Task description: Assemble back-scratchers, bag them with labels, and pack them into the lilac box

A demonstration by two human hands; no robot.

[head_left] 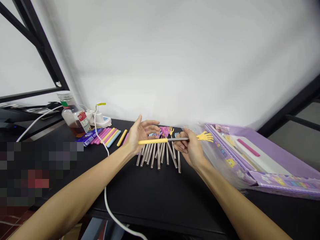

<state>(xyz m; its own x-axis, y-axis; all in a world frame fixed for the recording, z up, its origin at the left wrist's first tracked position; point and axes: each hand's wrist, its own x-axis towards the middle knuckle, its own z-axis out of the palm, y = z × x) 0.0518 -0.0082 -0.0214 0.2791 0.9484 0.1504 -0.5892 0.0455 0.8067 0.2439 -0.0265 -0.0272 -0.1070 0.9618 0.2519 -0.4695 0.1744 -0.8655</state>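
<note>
A telescopic back scratcher (153, 141) with a yellow handle grip, a metal rod and a yellow hand-shaped head lies level across the middle. My right hand (191, 146) is closed around its rod, just short of the head. The handle's end rests against the palm of my left hand (140, 135), whose fingers are spread and not wrapped round it. Behind and below them, a bunch of metal rods (158, 156) with pink, yellow and blue hand-shaped heads lies on the black table (155, 193). To the left is a row of coloured handle grips (101, 136); a yellow grip (122, 137) lies apart.
A glass jar (75, 116) with brown contents and a blue packet (90, 136) stand at the left, near a white power strip (102, 120). A white cable (107, 196) crosses the table front. At the right lies an open purple box (280, 143) with clear plastic beside it.
</note>
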